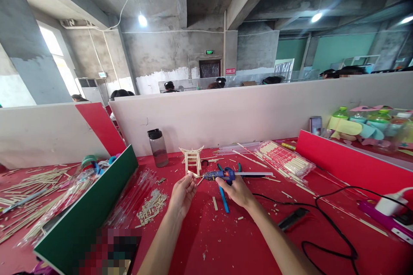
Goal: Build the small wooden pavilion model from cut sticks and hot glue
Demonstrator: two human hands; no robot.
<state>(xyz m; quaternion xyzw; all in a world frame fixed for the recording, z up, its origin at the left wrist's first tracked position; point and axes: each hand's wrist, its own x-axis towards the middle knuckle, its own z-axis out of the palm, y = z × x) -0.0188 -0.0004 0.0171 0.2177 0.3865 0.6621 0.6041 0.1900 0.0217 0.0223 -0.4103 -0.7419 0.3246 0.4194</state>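
My right hand [237,189] is closed around a blue hot glue gun [217,175], with a long pale glue stick [253,174] poking out of its back. Its nozzle points left, close to the fingertips of my left hand [183,193]. Those fingers are pinched together at the foot of a small wooden stick frame [192,159] with crossbars and flared top ends. What they pinch is too small to make out. Just below the glue gun lies a tool with a blue handle [223,200], partly hidden by my right hand.
A dark-lidded water bottle [158,148] stands left of the frame. Cut stick pieces [151,208] are heaped nearby, and bundled sticks [285,159] lie back right. A green divider [90,210] borders the left side. Black cable [334,223] loops across the right, near a purple power strip [380,219].
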